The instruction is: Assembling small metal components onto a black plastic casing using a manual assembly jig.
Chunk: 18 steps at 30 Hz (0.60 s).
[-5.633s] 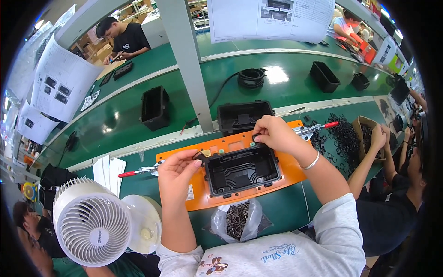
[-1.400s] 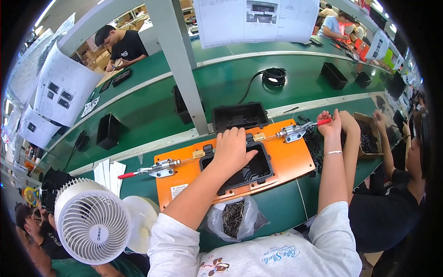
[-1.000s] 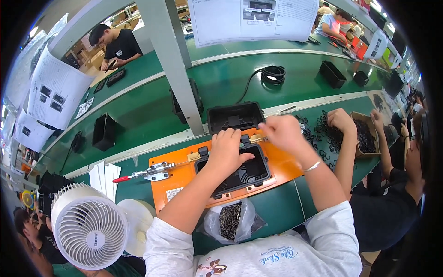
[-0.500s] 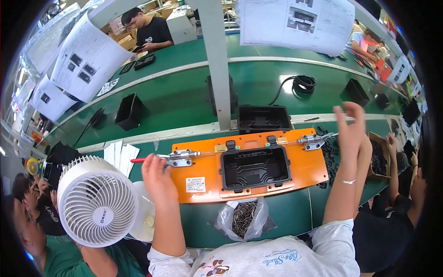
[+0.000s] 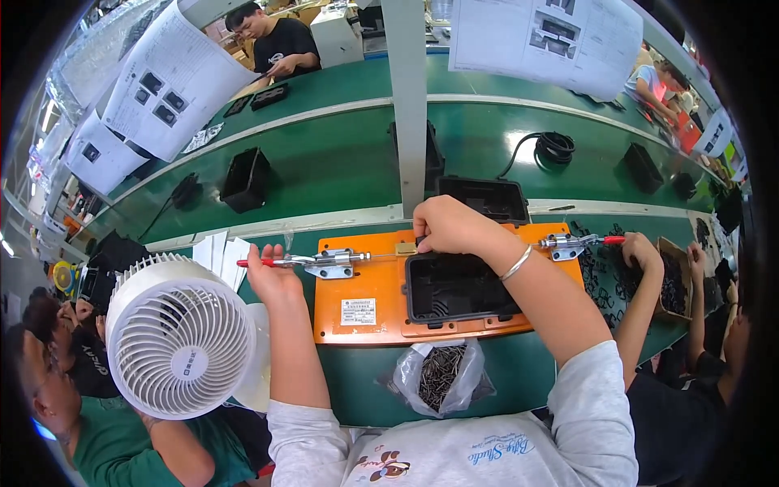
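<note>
Black rectangular open-topped tray [image 5: 456, 286], seated in orange jig plate [image 5: 361, 308].

Bright overhead light, glare patch on glossy green conveyor belt [image 5: 519, 150] at 1 o'clock; soft shadows; strong fisheye bending, black vignette around rim; centre sharp.

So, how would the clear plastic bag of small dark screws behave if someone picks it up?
The clear plastic bag would probably sag and change shape, since its film is already crumpled. It likely feels heavy for its size, because the dark screws look like metal. Its top looks open, so tilting it may spill them.
</note>
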{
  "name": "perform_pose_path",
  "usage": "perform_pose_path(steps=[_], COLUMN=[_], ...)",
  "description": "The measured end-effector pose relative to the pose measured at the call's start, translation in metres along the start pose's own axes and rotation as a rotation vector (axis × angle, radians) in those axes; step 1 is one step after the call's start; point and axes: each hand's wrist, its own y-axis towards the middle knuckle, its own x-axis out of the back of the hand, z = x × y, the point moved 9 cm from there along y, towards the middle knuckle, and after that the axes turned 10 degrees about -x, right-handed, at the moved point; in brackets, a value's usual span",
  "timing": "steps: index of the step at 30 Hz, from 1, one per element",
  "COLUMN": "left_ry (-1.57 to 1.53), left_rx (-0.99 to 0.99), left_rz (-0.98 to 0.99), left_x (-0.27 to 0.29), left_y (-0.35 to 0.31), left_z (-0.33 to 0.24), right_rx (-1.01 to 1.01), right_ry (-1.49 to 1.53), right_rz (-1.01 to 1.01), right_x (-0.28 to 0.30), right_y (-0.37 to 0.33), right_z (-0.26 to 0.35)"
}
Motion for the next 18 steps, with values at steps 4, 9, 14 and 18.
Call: perform_pose_path(steps=[4,9,14,18], left_ry=[0.116,0.159,0.191,0.447], left_rx=[-0.237,-0.423,-0.415,-0.577], left_rz=[0.152,0.34,0.448,0.671], left_x=[-0.018,-0.06,-0.078,-0.103], left_y=[-0.009,-0.031,-0.034,-0.071], left_z=[-0.029,-0.058,-0.069,-0.047], right_rx=[-0.032,-0.07,-0.053,-0.117], right_ry=[0.07,0.084,0.057,0.14], right_rz=[0.026,0.02,0.004,0.016], right_x=[0.001,0.002,0.002,0.002], right_y=[0.005,0.005,0.007,0.007], right_z=[-0.005,-0.004,-0.001,-0.01])
